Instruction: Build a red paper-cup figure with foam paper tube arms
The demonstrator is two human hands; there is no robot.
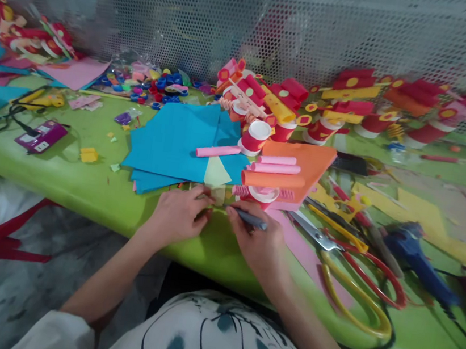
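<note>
My right hand [260, 247] grips a grey pen-like tool [252, 219] with its tip pointing toward my other hand. Close on its left, my left hand [178, 213] has its fingers curled in a pinch at the table's front edge; what lies between them is too small to make out. Just beyond the fingertips is a pale yellow-green paper piece [217, 173], partly over blue sheets [173, 138]. A pink paper roll [217, 151] lies on the blue sheets. Beside my right hand stands a red and white paper cup [263, 195], with an orange roll [273, 180] behind it.
Large scissors [327, 243] with red and yellow handles and a blue glue gun [421, 262] lie to the right. Finished-looking paper cup models [430, 132] line the back. A purple power socket [41, 136] with black cables sits at left on the green table [86, 178].
</note>
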